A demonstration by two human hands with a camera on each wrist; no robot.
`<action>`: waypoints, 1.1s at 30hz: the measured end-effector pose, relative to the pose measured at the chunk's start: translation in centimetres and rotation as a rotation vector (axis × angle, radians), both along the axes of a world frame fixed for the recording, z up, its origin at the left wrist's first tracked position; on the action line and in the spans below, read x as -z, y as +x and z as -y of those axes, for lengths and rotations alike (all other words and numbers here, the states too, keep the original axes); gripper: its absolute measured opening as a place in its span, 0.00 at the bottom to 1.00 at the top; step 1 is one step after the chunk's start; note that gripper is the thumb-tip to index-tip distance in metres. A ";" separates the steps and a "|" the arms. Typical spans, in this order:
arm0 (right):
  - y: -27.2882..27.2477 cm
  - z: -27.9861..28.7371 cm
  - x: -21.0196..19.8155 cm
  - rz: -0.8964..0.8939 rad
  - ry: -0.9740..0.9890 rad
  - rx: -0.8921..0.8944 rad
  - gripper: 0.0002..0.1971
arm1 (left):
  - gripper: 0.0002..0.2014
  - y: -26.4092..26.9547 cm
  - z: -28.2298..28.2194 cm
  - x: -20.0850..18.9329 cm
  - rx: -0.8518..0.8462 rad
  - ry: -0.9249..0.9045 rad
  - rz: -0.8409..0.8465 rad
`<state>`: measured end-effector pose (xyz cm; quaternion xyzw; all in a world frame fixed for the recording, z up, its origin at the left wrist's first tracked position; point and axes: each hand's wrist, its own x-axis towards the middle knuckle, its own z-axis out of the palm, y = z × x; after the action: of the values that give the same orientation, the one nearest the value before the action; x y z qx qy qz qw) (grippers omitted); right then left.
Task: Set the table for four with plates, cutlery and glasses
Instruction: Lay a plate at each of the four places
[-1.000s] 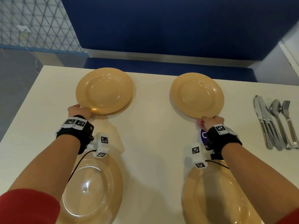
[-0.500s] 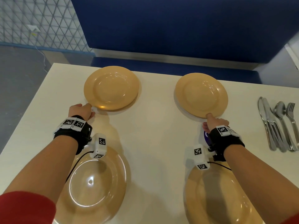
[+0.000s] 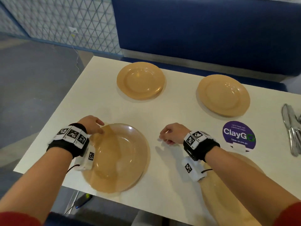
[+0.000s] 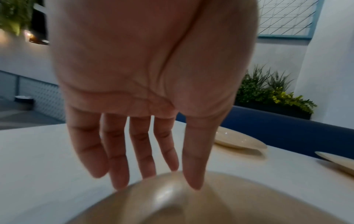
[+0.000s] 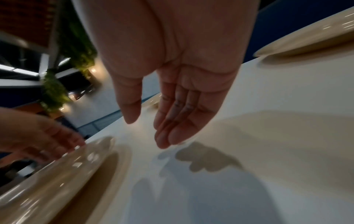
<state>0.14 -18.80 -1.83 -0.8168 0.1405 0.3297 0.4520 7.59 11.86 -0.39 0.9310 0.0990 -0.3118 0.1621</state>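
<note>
From the head view four plates sit on the table (image 3: 171,115), the left hand (image 3: 91,123) slack-fingered over the near-left plate (image 3: 120,160), while the right hand (image 3: 172,133) hangs loosely curled above bare tabletop; each wrist view shows relaxed, empty fingers.

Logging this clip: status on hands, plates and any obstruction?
Left hand open, fingers at near-left plate rim. Right hand empty above table. Four plates down; cutlery untouched. Nothing in the way.
</note>
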 end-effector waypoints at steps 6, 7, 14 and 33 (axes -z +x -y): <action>-2.0 -4.3 0.9 -0.083 0.027 0.001 0.16 | 0.13 -2.8 -1.8 1.6 -0.154 -0.150 0.123; -2.2 -4.7 1.0 -0.083 0.036 0.018 0.17 | 0.12 -3.2 -1.8 1.8 -0.175 -0.165 0.139; -3.0 -6.0 1.2 -0.004 0.047 0.081 0.10 | 0.13 -3.7 -2.4 2.4 -0.258 -0.227 0.182; -2.5 3.1 -4.1 0.324 -0.213 0.190 0.11 | 0.21 -3.3 15.5 -1.7 -0.096 -0.539 0.413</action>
<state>-2.36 -21.88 2.26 -0.8854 0.1761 0.1332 0.4090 4.30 -3.60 1.27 0.8923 0.0216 -0.1239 0.4335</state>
